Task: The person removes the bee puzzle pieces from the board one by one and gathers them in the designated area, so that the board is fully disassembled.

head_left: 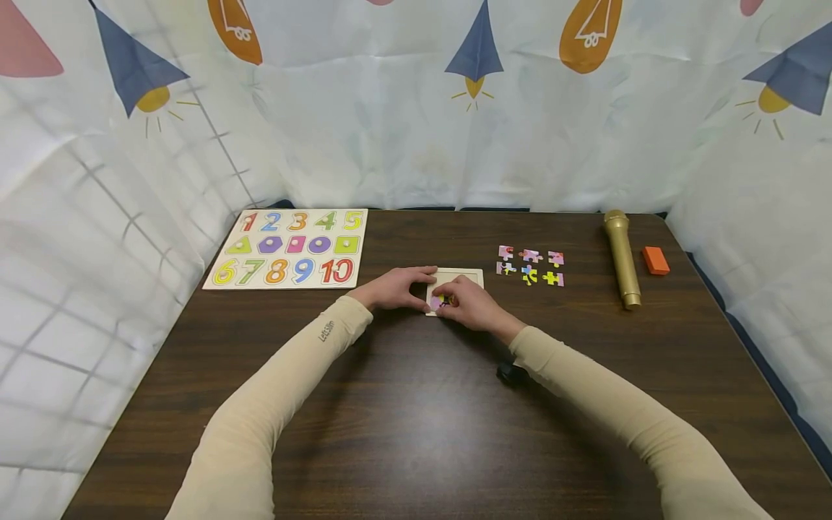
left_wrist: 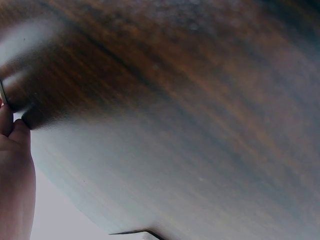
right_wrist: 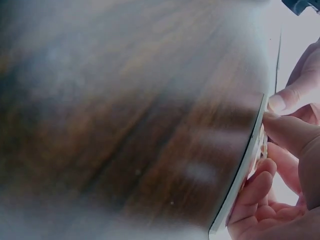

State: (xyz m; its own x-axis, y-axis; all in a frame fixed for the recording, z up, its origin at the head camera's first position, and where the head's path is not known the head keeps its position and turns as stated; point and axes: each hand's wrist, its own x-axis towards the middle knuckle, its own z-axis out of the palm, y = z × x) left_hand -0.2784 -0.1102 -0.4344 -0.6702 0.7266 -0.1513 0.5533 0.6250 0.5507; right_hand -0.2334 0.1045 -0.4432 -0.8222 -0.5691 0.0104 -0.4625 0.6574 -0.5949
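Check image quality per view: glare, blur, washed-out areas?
Head: glare patch on the table between the sleeves, number board numerals legible. Left wrist: broad pale glare, table grain smeared, left hand cropped at left. Right wrist: table grain soft, background washed out around right hand.

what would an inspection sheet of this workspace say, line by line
surface: dark wood-grain table
job's things: small puzzle tray, pink puzzle section inside partly hidden; six loose pieces to its right
clutter: number board at left; gold microphone and orange block at right; unclear dark object
hands: left hand touches tray's left side; right hand over tray, fingers at puzzle, grip unclear
cables: nothing seen
surroundings: white fabric printed with lamps and bulbs
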